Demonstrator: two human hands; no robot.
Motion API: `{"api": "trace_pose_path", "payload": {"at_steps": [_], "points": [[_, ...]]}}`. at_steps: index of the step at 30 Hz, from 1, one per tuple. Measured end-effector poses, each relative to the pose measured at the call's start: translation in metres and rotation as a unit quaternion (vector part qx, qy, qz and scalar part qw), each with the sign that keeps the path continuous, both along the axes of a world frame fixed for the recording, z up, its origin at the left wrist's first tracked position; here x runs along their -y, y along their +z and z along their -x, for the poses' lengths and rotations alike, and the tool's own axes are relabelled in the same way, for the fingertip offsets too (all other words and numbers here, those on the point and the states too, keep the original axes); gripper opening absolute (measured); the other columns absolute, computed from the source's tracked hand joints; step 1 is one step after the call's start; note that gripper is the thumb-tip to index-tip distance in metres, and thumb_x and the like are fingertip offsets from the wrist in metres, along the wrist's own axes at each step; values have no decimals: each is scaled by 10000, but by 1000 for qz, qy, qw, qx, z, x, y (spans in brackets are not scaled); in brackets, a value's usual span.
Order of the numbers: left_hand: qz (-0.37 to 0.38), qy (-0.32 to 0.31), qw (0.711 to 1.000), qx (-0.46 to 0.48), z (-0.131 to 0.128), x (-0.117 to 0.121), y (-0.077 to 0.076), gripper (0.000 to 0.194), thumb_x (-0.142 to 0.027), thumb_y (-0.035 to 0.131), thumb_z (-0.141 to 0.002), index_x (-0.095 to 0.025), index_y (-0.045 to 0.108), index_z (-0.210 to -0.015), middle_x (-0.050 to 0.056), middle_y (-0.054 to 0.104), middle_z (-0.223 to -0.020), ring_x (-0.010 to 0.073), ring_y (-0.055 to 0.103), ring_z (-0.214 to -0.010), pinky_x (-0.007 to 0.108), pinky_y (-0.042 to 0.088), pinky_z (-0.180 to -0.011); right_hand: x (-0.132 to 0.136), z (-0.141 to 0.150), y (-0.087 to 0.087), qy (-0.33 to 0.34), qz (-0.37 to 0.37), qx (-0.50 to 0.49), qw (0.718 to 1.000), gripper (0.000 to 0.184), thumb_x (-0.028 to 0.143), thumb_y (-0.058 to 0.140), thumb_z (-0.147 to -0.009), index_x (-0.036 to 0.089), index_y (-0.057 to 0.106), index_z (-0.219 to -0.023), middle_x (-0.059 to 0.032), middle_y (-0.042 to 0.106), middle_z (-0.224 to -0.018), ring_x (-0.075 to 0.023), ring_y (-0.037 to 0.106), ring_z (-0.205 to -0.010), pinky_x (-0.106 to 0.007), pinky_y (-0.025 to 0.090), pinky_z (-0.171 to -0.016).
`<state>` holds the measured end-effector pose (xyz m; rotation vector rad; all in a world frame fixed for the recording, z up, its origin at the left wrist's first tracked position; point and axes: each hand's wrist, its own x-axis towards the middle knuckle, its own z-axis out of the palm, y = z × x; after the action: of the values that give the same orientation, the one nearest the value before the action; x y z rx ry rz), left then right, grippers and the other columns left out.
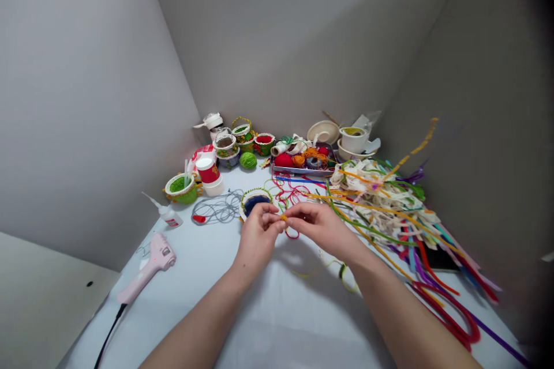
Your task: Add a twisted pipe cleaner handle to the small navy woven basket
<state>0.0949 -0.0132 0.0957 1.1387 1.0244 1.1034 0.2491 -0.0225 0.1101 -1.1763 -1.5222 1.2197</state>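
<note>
My left hand (262, 229) and my right hand (318, 223) meet over the middle of the table with their fingertips pinched together. Between them is a small orange piece (283, 217), mostly covered by the fingers; it looks fuzzy, but its exact kind is too small to make out. Just behind my left hand stands a small basket (256, 191) with a dark blue inside and a white and green rim. Loose red yarn (291, 189) lies behind the fingertips. Thin yellow-green strands (346, 279) lie below my right forearm.
On the left are a pink glue gun (149, 268) with a black cord, a glue bottle (169, 216) and grey cord (219, 207). Finished-looking baskets (227, 147) and a green yarn ball (248, 161) stand behind. A yarn tray (303, 171) and a pile of pipe cleaners and white strips (367, 184) lie rightward.
</note>
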Motion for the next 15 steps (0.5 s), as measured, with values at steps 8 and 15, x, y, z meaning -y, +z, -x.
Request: {"api": "trace_pose_path", "payload": {"at_steps": [8,15], "points": [[38,-54,998,5,0,2,6,333,-199,709,-665,-184,501,-925,-21,645,-683,122,591,-645,233,417,-640,0,-1,-1,-30,7,6,999,115,299,639,-756,195,676,-724,-2,630,-653,-130,519,-576,-260,387,-549],[-19,-24,999,-38,-1,6,4,379,-186,706,-688,-207,463,-979,0,660,-748,144,618,-687,273,457,-690,-2,2,0,-83,13,-4,996,120,312,648,-726,194,663,-709,9,604,-627,-129,507,-562,-260,387,-528]]}}
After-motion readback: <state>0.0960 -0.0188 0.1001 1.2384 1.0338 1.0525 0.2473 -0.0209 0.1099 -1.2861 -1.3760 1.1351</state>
